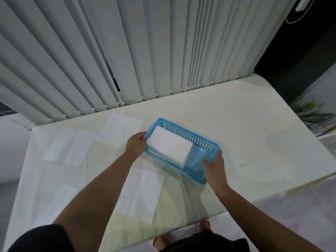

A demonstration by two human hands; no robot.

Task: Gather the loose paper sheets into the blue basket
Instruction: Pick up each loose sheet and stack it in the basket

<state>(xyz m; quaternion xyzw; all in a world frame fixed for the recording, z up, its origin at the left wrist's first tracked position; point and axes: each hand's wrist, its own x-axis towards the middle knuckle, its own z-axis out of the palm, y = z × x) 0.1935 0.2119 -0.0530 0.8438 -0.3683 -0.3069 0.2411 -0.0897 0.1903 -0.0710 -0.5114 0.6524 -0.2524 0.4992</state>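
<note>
A blue slotted basket [183, 132] sits at an angle in the middle of the white table. A folded white stack of paper [169, 146] fills its left half. My left hand [135, 144] grips the basket's left end, fingers curled over the rim beside the stack. My right hand [215, 167] grips the right end, thumb inside the basket and fingers outside. Loose white sheets lie flat on the table: one at the back [120, 129], one on the left [70, 146], one near the front [140, 195], and another partly under my left arm [56, 202].
Grey vertical blinds [127, 51] hang along the table's far edge. The table's right part [272, 133] is bare, with its edge running diagonally at the right. Dark wall and a plant [309, 110] stand beyond it. My feet show below the front edge.
</note>
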